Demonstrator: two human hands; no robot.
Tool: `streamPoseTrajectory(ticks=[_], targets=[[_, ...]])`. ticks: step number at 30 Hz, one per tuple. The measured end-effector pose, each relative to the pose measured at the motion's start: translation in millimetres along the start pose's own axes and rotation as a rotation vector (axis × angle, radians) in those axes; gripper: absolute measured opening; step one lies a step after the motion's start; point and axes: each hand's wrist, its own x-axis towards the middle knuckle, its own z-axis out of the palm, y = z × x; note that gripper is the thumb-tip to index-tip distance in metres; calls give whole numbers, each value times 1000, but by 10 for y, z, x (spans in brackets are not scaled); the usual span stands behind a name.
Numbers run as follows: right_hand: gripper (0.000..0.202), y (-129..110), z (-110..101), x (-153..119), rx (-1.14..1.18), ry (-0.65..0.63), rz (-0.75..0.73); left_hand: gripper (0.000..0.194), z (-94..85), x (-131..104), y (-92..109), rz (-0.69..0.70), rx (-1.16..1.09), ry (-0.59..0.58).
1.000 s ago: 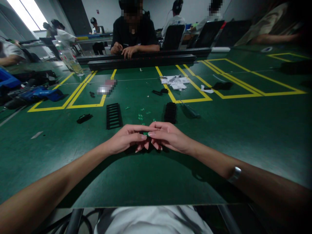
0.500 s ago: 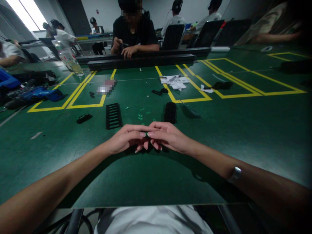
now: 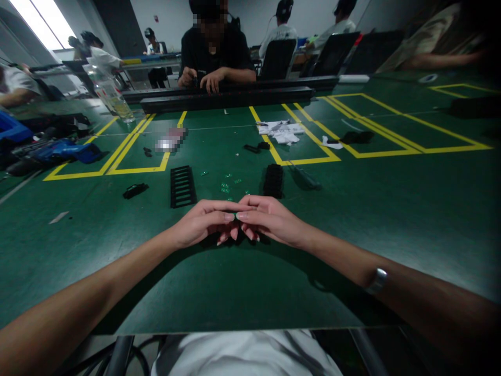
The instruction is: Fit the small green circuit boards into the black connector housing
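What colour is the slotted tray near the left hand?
The slotted tray is black; the head view shows it.

A green table [image 3: 250,292] spreads beneath and all around the left hand [image 3: 205,222] and right hand [image 3: 272,218], its surface carrying yellow rectangular outlines [image 3: 383,155] beyond them. Pale sheen lies on it to either side of them. Far ahead of them stands a pale wall [image 3: 168,31], with black chairs [image 3: 278,61] before it, ahead and rightward. Far off to their left, a bright window [image 3: 43,21] slants beside a dark panel [image 3: 117,26].
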Motion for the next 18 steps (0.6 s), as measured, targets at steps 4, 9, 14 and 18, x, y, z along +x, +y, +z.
streamPoseTrajectory(ticks=[4, 9, 14, 18], targets=[[21, 10, -1, 5, 11, -2, -13, 40, 11, -2, 4, 5, -13, -3], [21, 12, 13, 8, 19, 20, -44, 37, 34, 1, -1, 45, -10, 18], [21, 20, 25, 17, 62, 46, -76, 36, 35, -3, -27, 111, 82, 75], [22, 20, 30, 20, 78, 53, -76, 36, 26, -2, -44, 143, 134, 87]])
